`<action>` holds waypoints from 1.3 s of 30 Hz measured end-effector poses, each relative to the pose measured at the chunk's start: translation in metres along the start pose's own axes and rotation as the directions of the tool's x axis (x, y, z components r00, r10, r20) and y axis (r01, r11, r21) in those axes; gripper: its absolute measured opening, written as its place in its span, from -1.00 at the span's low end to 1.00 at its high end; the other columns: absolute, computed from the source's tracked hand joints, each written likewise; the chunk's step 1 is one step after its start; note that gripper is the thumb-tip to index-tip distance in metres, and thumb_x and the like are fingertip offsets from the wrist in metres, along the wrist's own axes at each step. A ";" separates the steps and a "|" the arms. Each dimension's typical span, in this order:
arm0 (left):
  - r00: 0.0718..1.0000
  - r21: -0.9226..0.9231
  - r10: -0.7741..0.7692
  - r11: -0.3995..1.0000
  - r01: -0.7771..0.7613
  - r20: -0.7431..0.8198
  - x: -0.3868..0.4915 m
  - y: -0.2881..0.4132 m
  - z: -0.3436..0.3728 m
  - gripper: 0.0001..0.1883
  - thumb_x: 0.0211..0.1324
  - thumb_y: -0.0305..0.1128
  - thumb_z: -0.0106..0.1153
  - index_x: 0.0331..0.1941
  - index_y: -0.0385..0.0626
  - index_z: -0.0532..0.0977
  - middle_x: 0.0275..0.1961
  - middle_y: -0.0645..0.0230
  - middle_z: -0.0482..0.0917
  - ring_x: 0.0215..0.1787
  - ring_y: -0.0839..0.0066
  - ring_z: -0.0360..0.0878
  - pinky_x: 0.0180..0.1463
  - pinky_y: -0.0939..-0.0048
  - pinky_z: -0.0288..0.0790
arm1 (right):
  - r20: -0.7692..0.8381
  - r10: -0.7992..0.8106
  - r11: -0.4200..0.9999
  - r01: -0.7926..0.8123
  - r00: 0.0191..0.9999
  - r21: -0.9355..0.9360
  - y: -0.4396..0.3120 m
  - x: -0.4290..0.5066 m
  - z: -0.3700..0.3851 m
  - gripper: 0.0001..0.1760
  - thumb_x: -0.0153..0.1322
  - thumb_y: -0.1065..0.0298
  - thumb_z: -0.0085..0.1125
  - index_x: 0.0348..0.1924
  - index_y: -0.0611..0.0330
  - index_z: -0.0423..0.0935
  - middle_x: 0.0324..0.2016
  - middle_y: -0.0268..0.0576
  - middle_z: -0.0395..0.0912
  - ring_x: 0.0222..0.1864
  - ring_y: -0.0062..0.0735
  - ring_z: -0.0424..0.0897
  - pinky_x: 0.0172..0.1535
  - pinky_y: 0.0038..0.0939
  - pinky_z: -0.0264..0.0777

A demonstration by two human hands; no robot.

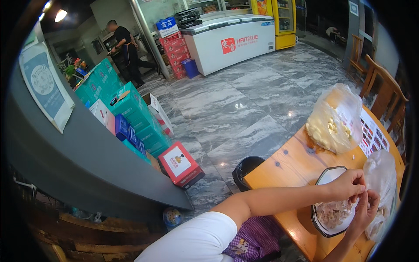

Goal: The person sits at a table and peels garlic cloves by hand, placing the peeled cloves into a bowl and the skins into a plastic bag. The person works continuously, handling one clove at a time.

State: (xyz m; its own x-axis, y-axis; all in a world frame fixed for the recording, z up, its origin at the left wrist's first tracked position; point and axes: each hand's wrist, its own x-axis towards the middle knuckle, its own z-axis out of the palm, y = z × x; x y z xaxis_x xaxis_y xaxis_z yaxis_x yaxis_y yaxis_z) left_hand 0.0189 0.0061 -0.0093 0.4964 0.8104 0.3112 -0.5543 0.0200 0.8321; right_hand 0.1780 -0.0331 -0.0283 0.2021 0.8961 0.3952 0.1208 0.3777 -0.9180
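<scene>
Over a white octagonal dish with a dark rim (322, 226), my left hand (348, 185) and my right hand (366, 206) meet at the fingertips. Both pinch something small, mostly hidden by the fingers. Dry, papery garlic skins (332, 214) fill part of the dish. Just right of my hands lies a clear plastic bag (381, 172), its contents hard to make out. Farther back on the wooden table, another plastic bag (343, 98) holds many pale, peeled garlic cloves (332, 127).
The wooden table (281, 170) has a printed picture sheet (374, 134) under the bag. A black bin (248, 167) stands against its left edge. Cartons (180, 163) line the wall at left. Wooden chairs (384, 85) stand beyond the table. A person (122, 46) is by a far counter.
</scene>
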 end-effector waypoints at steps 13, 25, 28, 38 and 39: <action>0.998 0.090 0.053 0.995 -0.049 -0.045 -0.006 0.004 0.004 -0.91 0.13 -0.55 0.00 -0.40 -0.24 0.31 -0.57 0.33 0.44 -0.66 0.64 0.38 -0.61 0.58 0.28 | 0.068 -0.093 0.986 0.101 0.993 -0.136 0.005 -0.002 -0.006 -0.90 0.47 0.45 -0.02 -0.18 0.25 0.33 -0.36 -0.39 0.32 -0.39 -0.76 0.25 -0.39 -0.74 0.09; 0.993 0.193 0.069 0.980 -0.049 -0.095 -0.005 -0.004 0.006 -0.91 0.12 -0.47 0.08 -0.40 -0.22 0.39 -0.55 0.41 0.46 -0.61 0.71 0.38 -0.55 0.64 0.28 | 0.022 -0.206 0.920 0.201 0.978 -0.336 -0.018 -0.012 0.015 -0.95 0.41 0.59 -0.03 -0.27 0.29 0.34 -0.38 -0.27 0.32 -0.34 -0.55 0.32 -0.23 -0.62 0.25; 0.995 0.238 0.038 0.971 -0.014 -0.096 -0.006 -0.001 0.005 -0.90 0.16 -0.45 0.08 -0.35 -0.22 0.41 -0.51 0.41 0.48 -0.59 0.72 0.38 -0.53 0.65 0.28 | 0.068 -0.221 0.920 0.231 0.973 -0.316 -0.028 -0.010 0.018 -0.95 0.39 0.61 -0.02 -0.34 0.28 0.33 -0.42 -0.31 0.30 -0.40 -0.62 0.29 -0.32 -0.66 0.21; 0.978 -0.077 -0.107 0.993 0.094 -0.177 -0.003 0.002 -0.005 -0.89 0.17 -0.43 0.10 -0.27 -0.18 0.46 -0.37 0.35 0.54 -0.41 0.64 0.47 -0.30 0.61 0.39 | 0.147 -0.186 0.938 0.220 0.972 -0.269 -0.037 -0.014 0.026 -0.92 0.36 0.54 0.10 -0.34 0.22 0.38 -0.52 -0.33 0.38 -0.54 -0.69 0.37 -0.49 -0.63 0.31; 0.981 -0.147 -0.102 0.986 0.078 -0.164 -0.002 0.004 -0.008 -0.89 0.19 -0.44 0.09 -0.25 -0.20 0.44 -0.33 0.29 0.55 -0.39 0.62 0.50 -0.28 0.61 0.41 | 0.187 -0.146 0.952 0.189 0.971 -0.239 -0.037 -0.015 0.026 -0.88 0.32 0.53 0.15 -0.34 0.22 0.38 -0.53 -0.28 0.41 -0.52 -0.67 0.40 -0.48 -0.60 0.33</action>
State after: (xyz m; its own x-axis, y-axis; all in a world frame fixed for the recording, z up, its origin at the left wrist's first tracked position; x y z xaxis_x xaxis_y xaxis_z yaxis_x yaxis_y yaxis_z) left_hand 0.0102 0.0091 -0.0101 0.4343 0.8890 0.1452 -0.6059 0.1690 0.7774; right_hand 0.1450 -0.0541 -0.0010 -0.0029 0.8589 0.5122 0.3855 0.4736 -0.7919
